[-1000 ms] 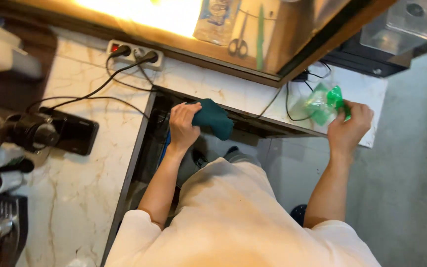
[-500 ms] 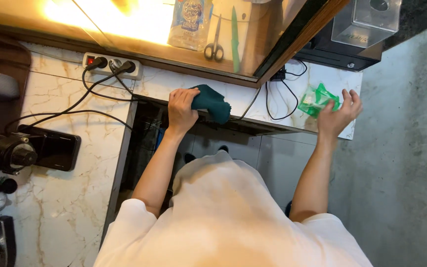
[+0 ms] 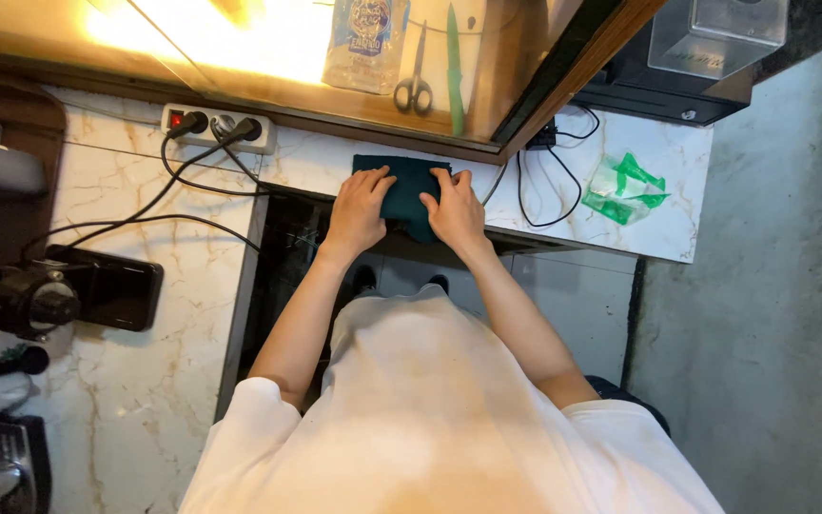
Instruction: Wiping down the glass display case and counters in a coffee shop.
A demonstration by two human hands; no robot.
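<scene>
Both the left hand (image 3: 358, 207) and the right hand (image 3: 453, 209) lay flat with fingers spread, pressing rather than gripping a soft dark-teal folded cloth (image 3: 407, 190) on the veined marble bench (image 3: 316, 169), with a crinkled green-and-clear plastic bag (image 3: 625, 188) lying well apart.
</scene>
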